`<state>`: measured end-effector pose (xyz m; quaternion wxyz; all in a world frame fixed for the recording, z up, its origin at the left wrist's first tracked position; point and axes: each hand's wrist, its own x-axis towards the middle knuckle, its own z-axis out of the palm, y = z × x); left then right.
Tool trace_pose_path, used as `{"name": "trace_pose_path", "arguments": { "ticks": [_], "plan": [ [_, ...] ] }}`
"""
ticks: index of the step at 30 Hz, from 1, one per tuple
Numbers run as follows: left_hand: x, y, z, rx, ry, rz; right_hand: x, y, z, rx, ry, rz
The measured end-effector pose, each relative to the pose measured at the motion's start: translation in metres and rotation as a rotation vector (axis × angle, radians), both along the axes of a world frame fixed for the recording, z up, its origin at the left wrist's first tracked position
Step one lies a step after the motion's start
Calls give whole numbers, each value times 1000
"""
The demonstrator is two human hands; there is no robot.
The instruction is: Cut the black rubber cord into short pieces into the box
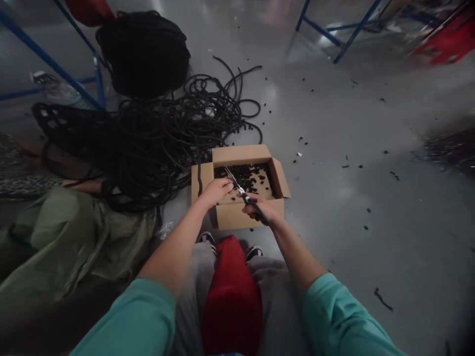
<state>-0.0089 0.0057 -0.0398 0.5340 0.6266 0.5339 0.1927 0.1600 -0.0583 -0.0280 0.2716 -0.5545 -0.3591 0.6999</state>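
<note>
My right hand (259, 207) is wrapped round the handles of black-handled scissors (249, 199), whose metal blades point up and left over an open cardboard box (248, 216). Close to the blades, my left hand (218, 191) is closed with its fingertips pinched; what they hold, if anything, is too small to make out. Many small black pieces (243, 174) lie on the bottom of the box. A black cord (199, 170) hangs over the box's left flap and runs down behind my left hand.
Tangled black cord (148, 143) covers the floor left of the box, below a large black coil (143, 54). Green sheeting (70, 232) lies at left. A red object (233, 296) stands between my legs. Blue metal legs (356, 32) rise at the back; black scraps dot the floor.
</note>
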Motion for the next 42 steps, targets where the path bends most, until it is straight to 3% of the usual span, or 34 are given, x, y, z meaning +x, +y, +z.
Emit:
{"name": "trace_pose_path", "arguments": {
  "ticks": [6, 12, 17, 21, 25, 31, 37, 42],
  "plan": [
    [1, -1, 1, 83, 14, 9, 1, 0, -1, -17, 20, -2],
    [2, -3, 4, -24, -147, 61, 9, -3, -5, -28, 339, 73],
    [2, -3, 9, -101, -212, 122, 15, -1, -8, 62, 198, 133],
    [1, -2, 10, -74, -216, 112, 13, -1, -5, 90, 97, 93],
    [1, -1, 10, -81, -206, 122, 7, -1, 0, 53, 46, 41],
    [0, 0, -1, 32, -65, 121, 2, -1, -2, -25, -6, -18],
    [0, 2, -7, -30, -102, 231, 9, -1, -10, 39, -9, -101],
    [-2, 5, -8, 36, -126, 372, 11, 0, -9, 98, -10, -8]
  ]
}}
